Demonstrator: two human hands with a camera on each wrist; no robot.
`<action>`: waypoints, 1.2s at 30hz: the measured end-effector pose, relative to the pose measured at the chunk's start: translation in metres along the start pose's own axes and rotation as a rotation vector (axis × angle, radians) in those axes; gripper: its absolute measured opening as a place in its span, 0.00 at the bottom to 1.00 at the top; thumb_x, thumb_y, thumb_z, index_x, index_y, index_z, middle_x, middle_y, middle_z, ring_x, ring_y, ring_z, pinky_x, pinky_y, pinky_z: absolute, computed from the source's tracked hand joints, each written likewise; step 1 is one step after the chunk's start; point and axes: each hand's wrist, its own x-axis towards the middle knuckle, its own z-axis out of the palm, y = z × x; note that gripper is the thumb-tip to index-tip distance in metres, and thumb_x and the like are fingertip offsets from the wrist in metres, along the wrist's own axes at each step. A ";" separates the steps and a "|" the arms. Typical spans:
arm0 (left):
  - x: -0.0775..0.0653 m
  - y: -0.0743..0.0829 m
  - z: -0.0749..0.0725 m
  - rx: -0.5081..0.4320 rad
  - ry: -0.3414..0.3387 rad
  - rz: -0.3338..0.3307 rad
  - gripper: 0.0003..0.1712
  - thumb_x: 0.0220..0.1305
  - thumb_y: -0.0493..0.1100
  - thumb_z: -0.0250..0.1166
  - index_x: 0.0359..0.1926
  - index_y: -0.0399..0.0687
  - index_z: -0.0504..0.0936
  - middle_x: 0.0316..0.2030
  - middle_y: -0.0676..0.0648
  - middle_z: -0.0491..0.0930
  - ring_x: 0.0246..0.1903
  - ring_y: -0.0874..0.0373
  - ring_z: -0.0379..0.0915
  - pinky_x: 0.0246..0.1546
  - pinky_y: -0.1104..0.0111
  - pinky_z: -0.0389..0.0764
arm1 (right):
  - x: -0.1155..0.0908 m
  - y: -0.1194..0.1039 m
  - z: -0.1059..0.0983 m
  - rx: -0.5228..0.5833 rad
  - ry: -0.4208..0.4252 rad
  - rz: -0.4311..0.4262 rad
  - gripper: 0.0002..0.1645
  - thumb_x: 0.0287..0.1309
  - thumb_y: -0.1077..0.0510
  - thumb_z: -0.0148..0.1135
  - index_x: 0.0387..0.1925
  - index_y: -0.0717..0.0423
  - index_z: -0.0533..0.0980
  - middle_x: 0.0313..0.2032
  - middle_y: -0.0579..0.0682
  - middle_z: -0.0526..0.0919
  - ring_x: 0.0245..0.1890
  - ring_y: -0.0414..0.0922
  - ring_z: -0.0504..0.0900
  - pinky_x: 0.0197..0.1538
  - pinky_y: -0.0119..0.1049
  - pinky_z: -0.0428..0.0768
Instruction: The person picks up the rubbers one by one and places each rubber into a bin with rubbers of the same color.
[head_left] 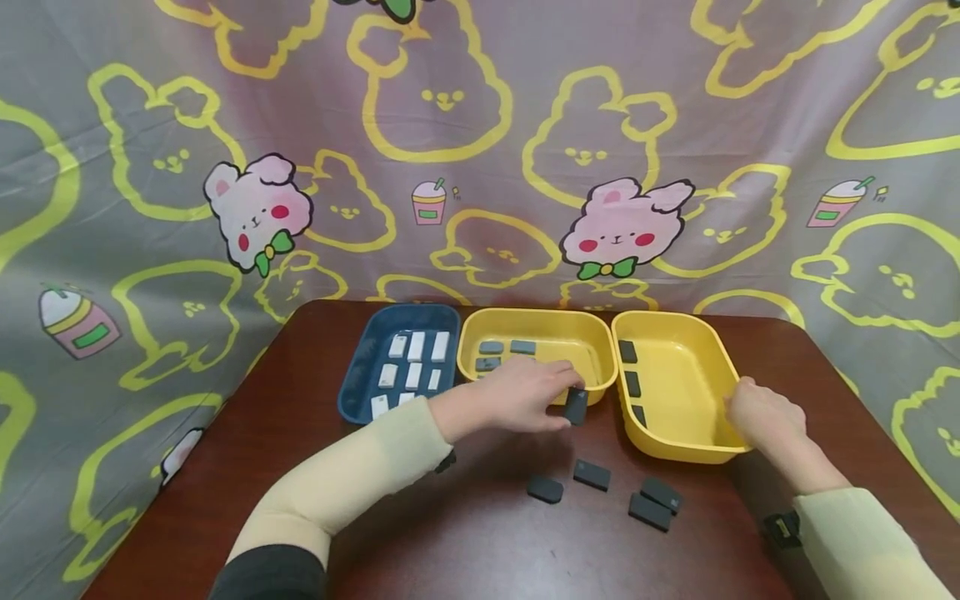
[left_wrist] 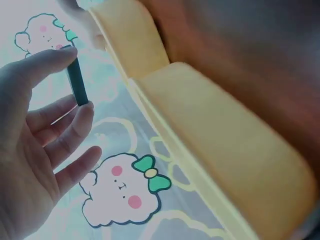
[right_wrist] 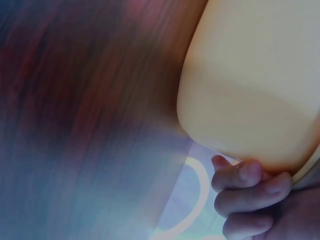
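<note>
A small flat black block [head_left: 576, 406] is pinched between the thumb and fingertips of my left hand [head_left: 517, 392], just in front of the middle yellow bin [head_left: 540, 317]. Seen edge-on in the left wrist view, the black block [left_wrist: 76, 80] stands nearly upright between them. My right hand [head_left: 767, 414] grips the right end of the other yellow bin [head_left: 682, 452]. In the right wrist view its curled fingers [right_wrist: 250, 195] lie against the bin's outer wall [right_wrist: 250, 100]. Along the left inside of that bin sit black blocks [head_left: 633, 384].
On the brown table [head_left: 480, 550] in front of the bins lie several loose black blocks [head_left: 592, 475], two of them touching. A blue bin [head_left: 360, 367] at the left holds several white blocks [head_left: 413, 375]. Grey blocks [head_left: 522, 347] lie in the middle bin. A patterned curtain [head_left: 480, 192] hangs behind.
</note>
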 end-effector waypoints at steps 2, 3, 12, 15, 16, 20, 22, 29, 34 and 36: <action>0.016 0.000 -0.005 0.029 -0.008 -0.007 0.32 0.59 0.57 0.68 0.60 0.50 0.74 0.46 0.54 0.74 0.32 0.63 0.70 0.32 0.75 0.72 | 0.000 0.000 0.000 -0.001 0.002 -0.002 0.24 0.68 0.58 0.44 0.44 0.83 0.60 0.22 0.59 0.69 0.23 0.57 0.71 0.28 0.52 0.71; 0.024 0.000 -0.007 0.046 -0.010 -0.009 0.32 0.59 0.57 0.68 0.61 0.50 0.74 0.47 0.54 0.74 0.34 0.63 0.70 0.34 0.74 0.73 | 0.000 0.000 0.000 -0.001 0.002 -0.002 0.24 0.68 0.58 0.44 0.44 0.83 0.60 0.22 0.59 0.69 0.23 0.57 0.71 0.29 0.52 0.71; 0.099 0.001 -0.009 0.112 -0.066 -0.072 0.29 0.63 0.58 0.63 0.61 0.52 0.73 0.49 0.55 0.73 0.39 0.64 0.71 0.40 0.71 0.74 | 0.001 -0.001 -0.002 0.002 -0.015 0.015 0.24 0.68 0.57 0.44 0.44 0.82 0.60 0.23 0.60 0.70 0.24 0.57 0.72 0.30 0.52 0.71; 0.123 0.004 -0.004 0.097 -0.084 -0.118 0.25 0.63 0.57 0.62 0.59 0.54 0.74 0.46 0.56 0.72 0.40 0.64 0.69 0.40 0.71 0.73 | 0.001 -0.002 -0.001 0.002 -0.006 0.015 0.23 0.68 0.57 0.45 0.43 0.81 0.61 0.22 0.59 0.69 0.24 0.57 0.71 0.30 0.52 0.71; 0.131 0.005 -0.001 0.093 -0.090 -0.135 0.25 0.63 0.56 0.62 0.58 0.55 0.74 0.45 0.57 0.73 0.40 0.65 0.69 0.40 0.71 0.72 | 0.001 -0.003 -0.001 0.002 -0.006 0.017 0.23 0.68 0.57 0.45 0.43 0.81 0.61 0.22 0.59 0.69 0.24 0.57 0.71 0.29 0.52 0.71; 0.152 0.011 0.014 0.071 -0.117 -0.186 0.21 0.63 0.56 0.62 0.55 0.57 0.75 0.44 0.59 0.73 0.42 0.66 0.68 0.40 0.71 0.71 | 0.001 -0.003 -0.001 0.003 -0.014 0.019 0.24 0.69 0.57 0.45 0.43 0.81 0.61 0.21 0.58 0.68 0.24 0.56 0.71 0.29 0.51 0.71; 0.159 0.014 0.022 0.069 -0.135 -0.195 0.19 0.64 0.57 0.62 0.52 0.57 0.75 0.43 0.59 0.73 0.42 0.66 0.69 0.41 0.71 0.71 | 0.000 -0.002 -0.001 0.004 -0.014 0.019 0.24 0.69 0.56 0.45 0.43 0.81 0.61 0.21 0.58 0.68 0.23 0.56 0.71 0.28 0.50 0.70; 0.174 0.023 0.043 0.085 -0.174 -0.227 0.13 0.64 0.56 0.61 0.45 0.58 0.76 0.41 0.58 0.75 0.42 0.64 0.71 0.44 0.68 0.72 | 0.001 -0.001 0.000 0.005 0.005 0.002 0.23 0.69 0.57 0.46 0.43 0.81 0.61 0.21 0.57 0.67 0.23 0.55 0.71 0.28 0.49 0.70; 0.183 0.032 0.054 0.084 -0.197 -0.232 0.10 0.65 0.56 0.62 0.41 0.60 0.77 0.40 0.59 0.78 0.43 0.62 0.71 0.50 0.64 0.68 | 0.001 -0.001 0.002 0.002 0.005 0.014 0.24 0.69 0.57 0.46 0.44 0.81 0.61 0.21 0.57 0.67 0.22 0.55 0.71 0.27 0.49 0.71; 0.185 0.035 0.058 0.085 -0.210 -0.231 0.09 0.64 0.56 0.62 0.40 0.61 0.77 0.40 0.60 0.78 0.42 0.62 0.71 0.51 0.63 0.68 | 0.001 -0.001 0.003 0.002 0.006 0.014 0.24 0.69 0.57 0.46 0.44 0.81 0.61 0.21 0.58 0.68 0.22 0.55 0.71 0.27 0.49 0.71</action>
